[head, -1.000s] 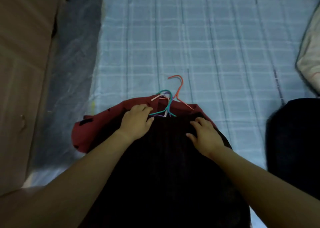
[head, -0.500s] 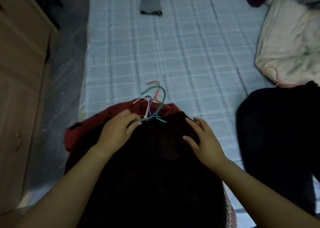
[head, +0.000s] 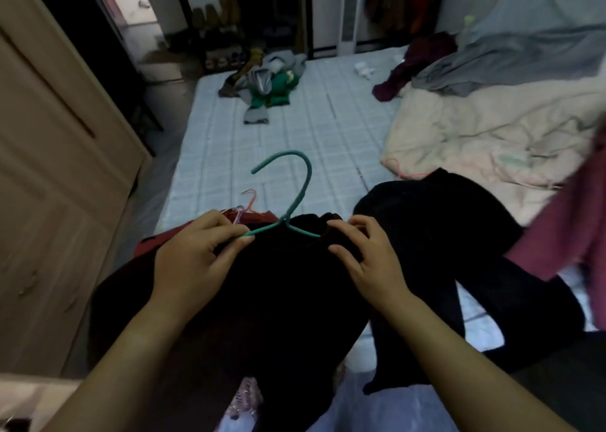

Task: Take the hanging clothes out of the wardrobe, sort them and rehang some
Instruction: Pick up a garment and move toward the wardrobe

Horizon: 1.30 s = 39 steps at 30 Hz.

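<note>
A black garment [head: 272, 300] lies in front of me on the checked mattress [head: 295, 143], on top of a red garment [head: 154, 244]. A teal hanger [head: 296, 195] sticks up from its neckline, hook raised. My left hand [head: 193, 257] pinches the hanger's left arm at the garment's shoulder. My right hand [head: 367, 261] grips the black collar to the right of the hanger. Pink and purple hanger hooks [head: 244, 205] show behind my left hand.
Another black garment [head: 459, 251] lies to the right, with a mauve garment [head: 564, 234] at the right edge. A cream duvet [head: 492, 129] and grey sheet fill the far right. A clothes heap [head: 269, 90] sits at the mattress's far end. A wooden wardrobe [head: 49, 169] stands at the left.
My head has tilted up, so the room beyond the mattress shows. The teal hanger has risen out of the black garment's neck, and both hands have closed on hanger and collar.
</note>
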Motion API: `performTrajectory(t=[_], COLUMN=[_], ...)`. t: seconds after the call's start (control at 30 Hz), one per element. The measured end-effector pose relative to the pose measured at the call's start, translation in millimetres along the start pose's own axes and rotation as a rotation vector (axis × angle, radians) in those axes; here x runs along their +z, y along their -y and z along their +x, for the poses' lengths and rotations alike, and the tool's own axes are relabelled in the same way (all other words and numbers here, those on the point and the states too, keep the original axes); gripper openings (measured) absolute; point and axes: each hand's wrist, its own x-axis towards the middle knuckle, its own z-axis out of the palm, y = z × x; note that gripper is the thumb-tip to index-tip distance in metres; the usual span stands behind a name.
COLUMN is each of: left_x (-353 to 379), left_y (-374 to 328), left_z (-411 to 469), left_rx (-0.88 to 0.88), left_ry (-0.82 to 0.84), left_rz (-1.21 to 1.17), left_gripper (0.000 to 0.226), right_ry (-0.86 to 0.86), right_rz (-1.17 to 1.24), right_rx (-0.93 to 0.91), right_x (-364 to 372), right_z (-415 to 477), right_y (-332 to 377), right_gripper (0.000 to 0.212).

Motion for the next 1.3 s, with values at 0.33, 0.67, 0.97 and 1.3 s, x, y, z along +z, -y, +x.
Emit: performTrajectory(t=[0.33,0.67,0.97,1.3], left_x=[37,115,194,271], left_y=[-188,-249,-240,-153], left_z=[10,102,130,212], left_rx=[0.227,0.369,0.192,-0.111], left_ry=[0.084,0.224,0.155,0.284], left_rz=[-0.108,-0.093,-0.271,-0.132], left_gripper=[0.031,0.062,0.043,0.025], right_ry=[-0.363,-0.685,-0.470,-0.065], right_rz=[-0.026,-0.191,-0.260,-0.153], right_rx=[0.046,0.044,0.133,0.229], right_x=[-171,-326,-368,-289], right_z=[-122,-123,-53,104], right_y=[-26,-72,-141,-263], right_gripper=[0.029,0.023,0.023,0.023])
